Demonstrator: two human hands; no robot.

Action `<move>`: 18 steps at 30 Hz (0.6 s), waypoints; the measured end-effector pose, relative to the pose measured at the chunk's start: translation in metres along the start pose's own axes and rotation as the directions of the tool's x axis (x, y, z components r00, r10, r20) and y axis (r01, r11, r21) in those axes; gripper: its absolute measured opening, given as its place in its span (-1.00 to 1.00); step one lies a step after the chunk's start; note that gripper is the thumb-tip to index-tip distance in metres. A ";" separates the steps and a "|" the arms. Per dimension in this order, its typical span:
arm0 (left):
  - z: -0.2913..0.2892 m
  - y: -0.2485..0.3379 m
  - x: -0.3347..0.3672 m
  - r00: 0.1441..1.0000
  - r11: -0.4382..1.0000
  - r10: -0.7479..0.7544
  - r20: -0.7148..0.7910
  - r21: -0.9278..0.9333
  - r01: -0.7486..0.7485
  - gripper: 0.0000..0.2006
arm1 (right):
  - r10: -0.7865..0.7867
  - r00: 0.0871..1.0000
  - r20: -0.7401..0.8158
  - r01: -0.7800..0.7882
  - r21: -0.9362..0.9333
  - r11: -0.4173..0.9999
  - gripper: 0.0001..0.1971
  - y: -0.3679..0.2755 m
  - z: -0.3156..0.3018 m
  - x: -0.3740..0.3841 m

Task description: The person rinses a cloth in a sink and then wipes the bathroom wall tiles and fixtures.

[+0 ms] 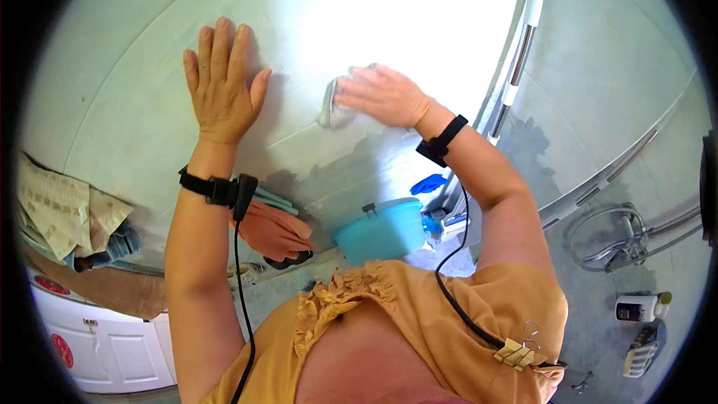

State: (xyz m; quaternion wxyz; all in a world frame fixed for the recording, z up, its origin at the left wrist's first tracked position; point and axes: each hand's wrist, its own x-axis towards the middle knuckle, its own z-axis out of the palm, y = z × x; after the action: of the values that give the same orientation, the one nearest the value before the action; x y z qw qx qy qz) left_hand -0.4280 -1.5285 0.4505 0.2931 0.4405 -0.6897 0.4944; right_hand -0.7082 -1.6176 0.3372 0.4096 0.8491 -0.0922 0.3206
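My left hand (224, 97) lies flat against the pale tiled wall (134, 105), with its fingers stretched out and nothing held. To its right, my right hand (393, 96) presses a pale grey cloth (327, 105) on the same wall. Part of the cloth sticks out past the fingertips; the rest is hidden under the palm. Motion slightly smears the right fingers. Strong light washes out the wall above the right hand, and dark damp-looking patches show on the tiles below it.
A turquoise tub (381, 232) stands below, near a blue item (428, 183). An orange-pink towel (269, 228) and patterned cloth (56, 206) hang at left. A white-and-metal pole (521, 60) runs down the right. Beyond are a tap (628, 243), a bottle (637, 308) and a white door (112, 352).
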 end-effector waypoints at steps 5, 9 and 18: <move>0.001 0.000 -0.003 1.000 1.000 -0.006 0.010 0.009 0.006 -0.36 | 0.348 0.923 -0.164 -0.333 0.109 0.937 -0.52 0.052 -0.020 0.000; -0.005 0.000 -0.003 1.000 0.999 -0.002 0.001 0.043 0.002 -0.37 | 0.537 0.702 -0.468 -0.562 0.099 0.821 -0.56 0.091 -0.020 -0.022; 0.000 0.002 -0.001 0.999 1.000 0.016 -0.051 0.023 -0.015 -0.40 | 0.742 0.349 -0.572 -0.830 0.178 0.528 -0.52 0.090 0.014 -0.121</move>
State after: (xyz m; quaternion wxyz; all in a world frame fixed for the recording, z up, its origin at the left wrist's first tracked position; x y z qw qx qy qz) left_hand -0.4298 -1.5279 0.4488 0.3016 0.4256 -0.6797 0.5157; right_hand -0.8331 -1.6992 0.3131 0.2703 0.5223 -0.3804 0.7138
